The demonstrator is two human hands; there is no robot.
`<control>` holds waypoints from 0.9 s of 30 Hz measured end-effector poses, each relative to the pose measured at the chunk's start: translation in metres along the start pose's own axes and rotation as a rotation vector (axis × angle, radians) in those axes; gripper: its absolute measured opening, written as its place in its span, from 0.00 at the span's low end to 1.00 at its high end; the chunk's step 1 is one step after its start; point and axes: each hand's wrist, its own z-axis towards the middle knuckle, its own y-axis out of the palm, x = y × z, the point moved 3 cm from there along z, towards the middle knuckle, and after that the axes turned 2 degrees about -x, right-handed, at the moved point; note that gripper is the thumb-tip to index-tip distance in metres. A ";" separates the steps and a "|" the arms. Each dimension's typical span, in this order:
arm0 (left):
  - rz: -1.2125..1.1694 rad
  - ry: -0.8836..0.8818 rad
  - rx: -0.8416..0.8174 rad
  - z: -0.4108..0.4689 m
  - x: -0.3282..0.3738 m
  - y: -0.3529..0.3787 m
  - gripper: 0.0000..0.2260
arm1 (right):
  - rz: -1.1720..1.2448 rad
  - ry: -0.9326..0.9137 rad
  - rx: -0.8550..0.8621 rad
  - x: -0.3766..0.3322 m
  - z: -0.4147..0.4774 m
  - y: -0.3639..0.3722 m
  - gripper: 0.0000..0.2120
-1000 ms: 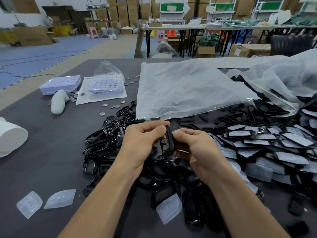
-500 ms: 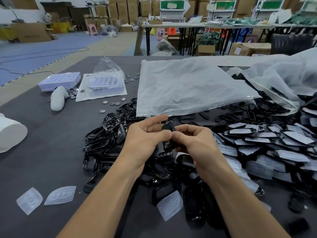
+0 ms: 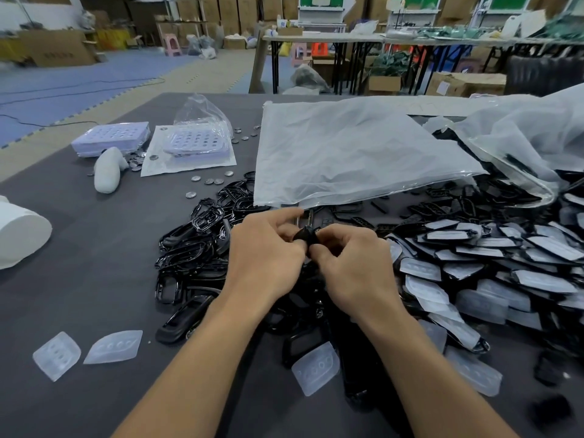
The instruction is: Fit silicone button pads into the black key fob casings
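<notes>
Near front edge of plastic bag point(image 3: 347, 153): black casing point(image 3: 306, 236), between both hands.
Left hand point(image 3: 265, 251): fingers clamped on casing.
Right hand point(image 3: 350, 260): fingertips pinching casing.
Silicone pad: hidden by fingers; better to press edges evenly.

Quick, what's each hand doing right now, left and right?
Left hand: pinching the black casing.
Right hand: fingers curled round the same casing.
</notes>
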 end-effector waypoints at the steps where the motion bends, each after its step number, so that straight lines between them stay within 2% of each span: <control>1: 0.011 0.023 0.018 -0.002 0.002 0.002 0.23 | -0.002 0.001 -0.010 0.000 0.000 0.000 0.03; 4: -0.093 -0.004 0.012 -0.004 0.002 0.007 0.25 | 0.182 0.072 -0.026 0.004 0.003 -0.003 0.06; 7: -0.299 -0.109 -0.077 -0.001 -0.003 0.007 0.19 | 0.424 0.184 -0.038 0.004 0.002 -0.006 0.10; 12: -0.516 -0.219 -0.102 -0.001 -0.005 0.003 0.20 | 0.428 0.181 -0.032 0.003 0.002 -0.005 0.07; 15: -0.487 -0.228 -0.127 0.001 -0.005 0.003 0.21 | 0.458 0.192 -0.084 0.003 0.004 -0.004 0.08; 18: -0.382 -0.141 -0.183 0.002 -0.002 0.001 0.19 | 0.476 0.198 -0.111 0.003 0.002 -0.004 0.10; 23: -0.240 -0.039 -0.252 0.003 -0.002 -0.009 0.20 | 0.615 0.261 -0.133 0.006 0.002 -0.006 0.07; 27: -0.414 -0.035 -0.271 0.003 -0.001 -0.013 0.20 | 0.800 0.307 -0.264 0.006 0.005 -0.005 0.11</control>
